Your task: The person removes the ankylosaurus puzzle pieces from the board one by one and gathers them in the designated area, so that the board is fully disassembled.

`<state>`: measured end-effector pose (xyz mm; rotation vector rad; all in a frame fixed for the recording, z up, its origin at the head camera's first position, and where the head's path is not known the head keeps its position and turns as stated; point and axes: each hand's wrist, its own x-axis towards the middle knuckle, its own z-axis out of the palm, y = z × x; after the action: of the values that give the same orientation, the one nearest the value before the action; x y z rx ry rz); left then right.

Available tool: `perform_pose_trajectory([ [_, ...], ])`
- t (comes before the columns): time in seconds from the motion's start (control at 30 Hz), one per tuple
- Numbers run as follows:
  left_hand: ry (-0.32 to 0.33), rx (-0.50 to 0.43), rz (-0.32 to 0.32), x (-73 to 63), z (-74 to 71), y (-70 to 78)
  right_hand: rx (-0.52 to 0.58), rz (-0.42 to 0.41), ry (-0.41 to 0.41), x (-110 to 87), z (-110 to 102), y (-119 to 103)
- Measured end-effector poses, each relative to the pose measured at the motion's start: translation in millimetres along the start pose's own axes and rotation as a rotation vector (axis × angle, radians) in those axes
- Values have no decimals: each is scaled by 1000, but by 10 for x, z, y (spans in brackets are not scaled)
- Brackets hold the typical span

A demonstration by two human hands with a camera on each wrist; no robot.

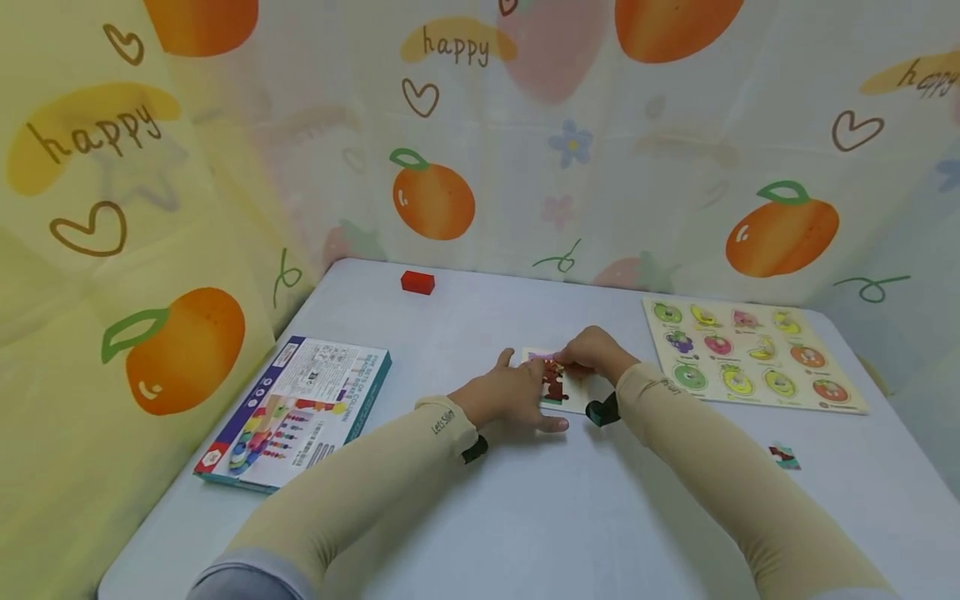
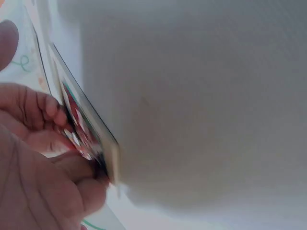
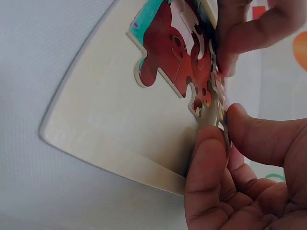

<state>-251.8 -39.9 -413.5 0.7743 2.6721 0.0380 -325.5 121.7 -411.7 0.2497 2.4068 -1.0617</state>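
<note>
A pale wooden jigsaw board (image 3: 115,124) lies on the table before me, with brown-and-teal puzzle pieces (image 3: 163,52) joined over part of it. My right hand (image 1: 596,352) pinches a puzzle piece (image 3: 220,98) between thumb and forefinger at the board's far side; this piece shows nearly edge-on in the right wrist view. From the left, my left hand (image 1: 513,396) reaches over the board with its thumb stretched away, fingertips at the joined pieces. Part of the picture is hidden under both hands.
A loose puzzle piece (image 1: 784,456) lies at the right, beside my right forearm. Behind it is a fruit board (image 1: 757,350). A boxed game (image 1: 300,412) lies at the left, and a red block (image 1: 417,282) sits near the table's back edge.
</note>
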Motion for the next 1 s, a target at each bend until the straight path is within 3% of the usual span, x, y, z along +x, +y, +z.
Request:
perform_pose_trajectory([
  [0.23,-13,-7,-47,-13,45,3,-5,13,6,2,6,-2],
  [0.5,-23,29,-54,-24,148,30,-59,-8,2,-27,11,-20],
  [0.73,-20,54,-63,-20,127,47,-154,-36,45,-36,-5,-69],
  [1.0,-27,5,-84,-36,85,58,-272,-78,100,-114,39,-181],
])
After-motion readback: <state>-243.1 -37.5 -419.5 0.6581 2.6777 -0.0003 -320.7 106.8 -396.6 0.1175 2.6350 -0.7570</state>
